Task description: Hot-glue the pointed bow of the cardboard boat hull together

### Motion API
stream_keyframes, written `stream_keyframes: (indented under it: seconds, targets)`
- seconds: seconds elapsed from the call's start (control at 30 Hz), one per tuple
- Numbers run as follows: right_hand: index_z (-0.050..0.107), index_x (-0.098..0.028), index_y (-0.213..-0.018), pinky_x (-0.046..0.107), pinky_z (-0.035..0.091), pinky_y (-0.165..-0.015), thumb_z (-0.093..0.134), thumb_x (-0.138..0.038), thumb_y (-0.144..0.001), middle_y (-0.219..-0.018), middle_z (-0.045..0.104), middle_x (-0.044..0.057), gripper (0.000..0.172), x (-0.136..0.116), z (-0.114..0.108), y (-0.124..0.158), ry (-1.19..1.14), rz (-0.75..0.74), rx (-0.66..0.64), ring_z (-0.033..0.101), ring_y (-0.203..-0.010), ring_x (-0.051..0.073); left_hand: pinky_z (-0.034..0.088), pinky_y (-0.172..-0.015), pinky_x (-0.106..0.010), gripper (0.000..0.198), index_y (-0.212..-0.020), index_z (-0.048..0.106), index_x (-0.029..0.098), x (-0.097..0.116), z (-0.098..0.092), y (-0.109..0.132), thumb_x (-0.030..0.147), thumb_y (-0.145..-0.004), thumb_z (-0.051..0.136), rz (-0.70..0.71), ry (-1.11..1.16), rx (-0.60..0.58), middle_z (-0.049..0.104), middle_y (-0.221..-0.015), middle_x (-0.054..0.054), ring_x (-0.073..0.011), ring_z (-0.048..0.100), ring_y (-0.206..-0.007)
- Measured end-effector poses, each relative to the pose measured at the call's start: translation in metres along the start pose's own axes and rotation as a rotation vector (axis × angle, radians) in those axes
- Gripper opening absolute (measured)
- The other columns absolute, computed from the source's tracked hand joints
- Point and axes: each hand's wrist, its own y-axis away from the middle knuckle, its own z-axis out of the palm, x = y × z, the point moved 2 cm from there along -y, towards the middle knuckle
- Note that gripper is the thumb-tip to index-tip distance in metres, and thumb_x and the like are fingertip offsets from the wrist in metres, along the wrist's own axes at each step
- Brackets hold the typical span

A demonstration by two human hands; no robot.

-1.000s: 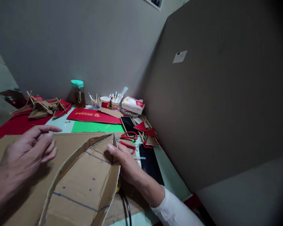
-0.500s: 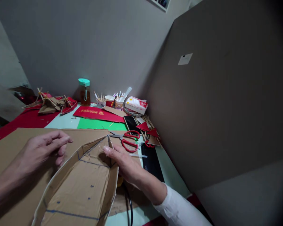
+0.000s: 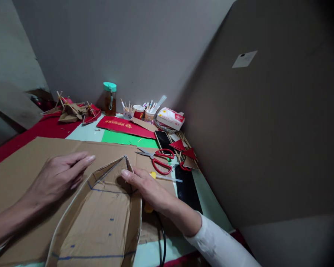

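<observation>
A boat-shaped cardboard hull [image 3: 96, 226] with upright side walls and blue pen lines lies in front of me, its pointed end facing away. My right hand [image 3: 144, 185] grips the right wall near the point, thumb inside and fingers outside. Left of the hull, my left hand [image 3: 64, 174] hovers over a large cardboard sheet [image 3: 19, 178], thumb pressed against curled fingers; whether a small thing is between them is hidden. Behind my right hand shows part of a yellow tool [image 3: 153, 174] with a clear stick [image 3: 169, 178], apparently a glue gun, mostly hidden.
Red-handled scissors [image 3: 160, 159] lie open beyond my right hand, near a phone [image 3: 163, 141]. A black cable [image 3: 164, 237] runs at the lower right. Cups of sticks and pens [image 3: 149, 115], a bottle [image 3: 110, 100] and small red boat models [image 3: 72, 111] stand along the back.
The view has shifted, so the background sits further right and higher. My left hand's thumb and fingers have drawn together. My right hand keeps its grip on the hull.
</observation>
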Motion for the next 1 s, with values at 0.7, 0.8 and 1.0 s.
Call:
stream_keyframes:
  seconds: [0.7, 0.8, 1.0]
  targets:
    - [0.059, -0.022, -0.09, 0.032, 0.045, -0.085, 0.059, -0.071, -0.089, -0.094, 0.06, 0.001, 0.049, -0.001, 0.006, -0.012, -0.011, -0.003, -0.022, 0.056, -0.089, 0.019, 0.062, -0.098, -0.04, 0.024, -0.076, 0.078, 0.027, 0.018, -0.016, -0.004, 0.048, -0.064, 0.075, -0.083, 0.136, 0.086, 0.085, -0.097, -0.002, -0.0293, 0.076, -0.102]
    - [0.061, -0.022, -0.095, 0.033, 0.047, -0.088, 0.057, -0.066, -0.093, -0.099, 0.064, 0.002, 0.045, -0.005, 0.006, -0.01, -0.007, -0.003, -0.04, 0.06, -0.093, 0.02, 0.061, -0.1, -0.04, 0.022, -0.074, 0.08, 0.03, 0.01, -0.019, -0.002, 0.048, -0.062, 0.08, -0.109, 0.14, 0.136, 0.085, -0.095, 0.0, -0.0298, 0.076, -0.106]
    - [0.066, -0.02, -0.108, 0.034, 0.052, -0.087, 0.054, -0.064, -0.097, -0.105, 0.07, 0.005, 0.047, -0.003, 0.006, -0.01, 0.087, -0.024, -0.068, 0.064, -0.097, 0.022, 0.065, -0.092, -0.044, 0.034, -0.077, 0.084, 0.034, -0.008, -0.022, -0.002, 0.062, -0.07, 0.068, 0.033, 0.028, 0.121, 0.085, -0.094, -0.003, -0.0305, 0.079, -0.091]
